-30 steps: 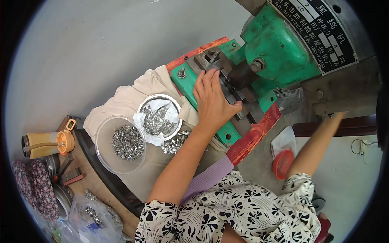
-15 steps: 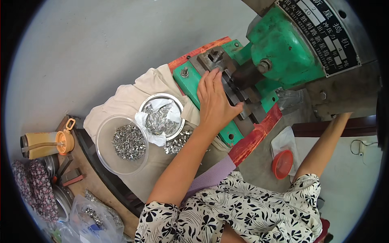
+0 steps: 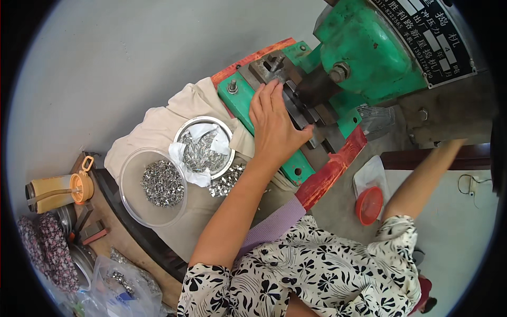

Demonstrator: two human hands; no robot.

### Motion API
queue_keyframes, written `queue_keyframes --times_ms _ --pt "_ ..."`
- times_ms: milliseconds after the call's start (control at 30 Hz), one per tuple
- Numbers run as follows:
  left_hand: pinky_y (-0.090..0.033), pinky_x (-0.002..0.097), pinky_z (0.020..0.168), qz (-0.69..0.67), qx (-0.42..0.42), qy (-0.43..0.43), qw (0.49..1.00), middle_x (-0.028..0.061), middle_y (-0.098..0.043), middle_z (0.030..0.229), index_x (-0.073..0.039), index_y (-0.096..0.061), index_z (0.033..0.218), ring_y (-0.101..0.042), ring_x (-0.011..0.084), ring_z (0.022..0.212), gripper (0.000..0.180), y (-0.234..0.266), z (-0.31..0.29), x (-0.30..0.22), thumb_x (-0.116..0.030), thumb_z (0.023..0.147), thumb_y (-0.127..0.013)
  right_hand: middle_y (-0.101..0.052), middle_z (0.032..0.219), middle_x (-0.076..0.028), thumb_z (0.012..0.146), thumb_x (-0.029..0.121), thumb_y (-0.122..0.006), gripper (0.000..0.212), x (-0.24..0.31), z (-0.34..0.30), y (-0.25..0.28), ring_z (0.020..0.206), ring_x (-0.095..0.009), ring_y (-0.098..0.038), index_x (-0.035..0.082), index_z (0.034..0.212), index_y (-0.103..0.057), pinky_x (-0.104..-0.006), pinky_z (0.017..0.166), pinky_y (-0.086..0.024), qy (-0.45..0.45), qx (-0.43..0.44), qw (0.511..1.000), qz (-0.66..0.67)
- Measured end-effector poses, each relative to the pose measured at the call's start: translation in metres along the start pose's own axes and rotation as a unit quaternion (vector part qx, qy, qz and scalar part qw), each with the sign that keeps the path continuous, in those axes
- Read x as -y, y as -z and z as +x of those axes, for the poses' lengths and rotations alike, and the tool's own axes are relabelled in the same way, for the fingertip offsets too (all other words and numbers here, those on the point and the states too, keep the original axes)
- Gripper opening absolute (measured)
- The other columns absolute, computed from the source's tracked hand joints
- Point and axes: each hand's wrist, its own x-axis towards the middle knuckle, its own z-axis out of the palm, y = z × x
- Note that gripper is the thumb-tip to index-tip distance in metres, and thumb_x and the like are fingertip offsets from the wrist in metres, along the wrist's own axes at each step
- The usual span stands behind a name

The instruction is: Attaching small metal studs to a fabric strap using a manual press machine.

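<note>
My left hand (image 3: pixel 274 121) lies over the steel die (image 3: pixel 301 108) on the bed of a green press (image 3: pixel 369 58). Its fingertips touch the die's far left side, and the thumb stretches apart toward the near right. No object shows between thumb and fingers; the space under the palm is hidden. My right forearm (image 3: pixel 425 177) reaches up behind the press body, which hides the right hand. Left of the press, a clear plastic tub (image 3: pixel 132 195) holds small metal pieces (image 3: pixel 163 184). Beside it, a steel bowl (image 3: pixel 231 158) contains thin shiny pieces (image 3: pixel 203 153) and white paper.
Loose metal pieces (image 3: pixel 226 180) lie on the beige cloth (image 3: pixel 158 124) beside the bowl. A yellow bottle (image 3: pixel 53 193) and a plastic bag (image 3: pixel 124 296) are on the wooden surface at left. A red basin (image 3: pixel 369 206) stands on the floor at right.
The whole view has shifted slightly, so the press and bowls appear a little higher. My left hand keeps its place on the die, and my right arm stays behind the press.
</note>
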Motion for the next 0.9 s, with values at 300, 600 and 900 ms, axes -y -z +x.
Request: queue_keyframes --times_ms 300,600,900 --pt "-0.023 0.0520 0.112 0.000 -0.005 0.006 1.000 0.0167 -0.040 0.138 0.004 -0.041 0.132 -0.030 0.0403 0.135 0.095 0.003 0.005 0.002 -0.024 0.053 -0.086 -0.067 0.109 -0.014 0.100 0.017 -0.052 0.030 0.068 0.024 -0.010 0.090 -0.030 -0.068 -0.004 0.121 -0.058 -0.0388 0.080 -0.059 0.070 -0.005 0.995 -0.075" --pt "-0.020 0.0517 0.114 -0.007 0.012 -0.015 1.000 0.0177 -0.041 0.133 0.005 -0.040 0.130 -0.031 0.0398 0.135 0.094 0.014 -0.031 -0.008 -0.025 0.053 -0.085 -0.067 0.103 -0.009 0.097 0.007 -0.058 0.015 0.074 0.075 0.016 0.088 -0.021 -0.067 -0.001 0.110 -0.062 -0.0320 0.075 -0.057 -0.083 -0.067 0.994 0.009" --pt "-0.019 0.0519 0.113 -0.008 -0.004 -0.010 1.000 0.0180 -0.040 0.134 0.006 -0.039 0.131 -0.031 0.0394 0.135 0.095 0.008 -0.040 -0.011 -0.026 0.054 -0.084 -0.064 0.108 -0.003 0.095 0.004 -0.063 0.026 0.135 0.028 -0.065 0.096 -0.016 -0.064 0.003 0.120 -0.058 -0.0298 0.085 -0.052 -0.072 -0.126 0.989 0.003"
